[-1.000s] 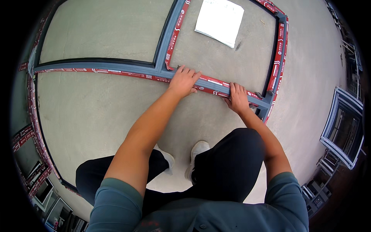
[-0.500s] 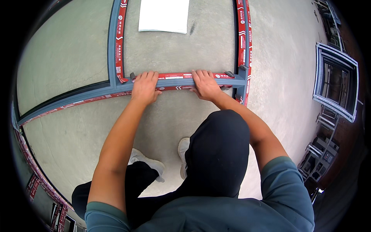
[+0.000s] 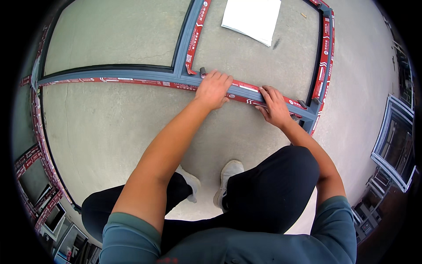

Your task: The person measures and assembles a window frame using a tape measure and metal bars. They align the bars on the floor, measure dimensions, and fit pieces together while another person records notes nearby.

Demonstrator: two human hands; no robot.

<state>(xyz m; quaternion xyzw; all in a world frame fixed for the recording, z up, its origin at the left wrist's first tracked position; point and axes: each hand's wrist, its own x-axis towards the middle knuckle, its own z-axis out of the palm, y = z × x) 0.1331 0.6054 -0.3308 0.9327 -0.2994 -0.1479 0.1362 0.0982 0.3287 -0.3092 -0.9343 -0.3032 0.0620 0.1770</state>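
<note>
A large grey metal window frame (image 3: 244, 91) with red protective film along its bars lies over the concrete floor. My left hand (image 3: 214, 89) is closed over its near crossbar, fingers on the far side and thumb on the near side. Farther right along that bar, my right hand (image 3: 276, 108) grips it too, fingers curled over the top. Beside the left hand a small dark curled strip (image 3: 202, 72) sticks up from the bar. Another dark curl (image 3: 302, 104) is near the right corner. The undersides of both hands are hidden.
White sheets (image 3: 251, 20) lie on the floor inside the frame's right opening. A glass pane (image 3: 114, 37) fills the left opening. More frames (image 3: 395, 143) stand at the right, and red-filmed frame pieces (image 3: 33, 169) lie at the left. My shoes (image 3: 228, 180) are on the floor below the crossbar.
The view has turned, so the frame and both hands appear farther right, with the crossbar sloping down to the right. Both hands still hold the bar.
</note>
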